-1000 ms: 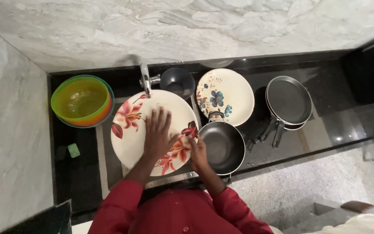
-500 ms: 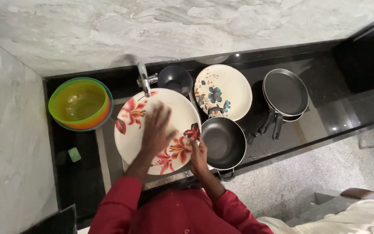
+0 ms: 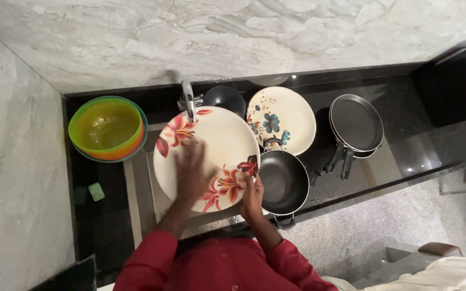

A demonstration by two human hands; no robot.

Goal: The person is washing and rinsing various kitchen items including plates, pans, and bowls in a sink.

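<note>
Left hand lies flat, fingers spread, palm pressed on the face of the large flowered plate; it grips nothing. Right hand clasps the plate's near right rim, fingers curled round the edge.

Change against the earlier pictures: the left hand has slid from the plate's middle toward its left and near part. The right hand stays on the same stretch of rim. Plate, pans and bowls keep their places relative to one another.

The plate sits over the sink, under the tap, face up and slightly tilted. It lies beneath the left hand, with the right hand at its lower right edge.

Count, left to right:
- one green sponge on the dark counter
- one stack of bowls, green and orange, exact number not clear
- two flowered plates: the large one in hand, a smaller one behind it to the right
- one small dark bowl beside the tap
- one deep black pan, touching the large plate's right edge
- two flat black pans, stacked, handles toward the person.
</note>
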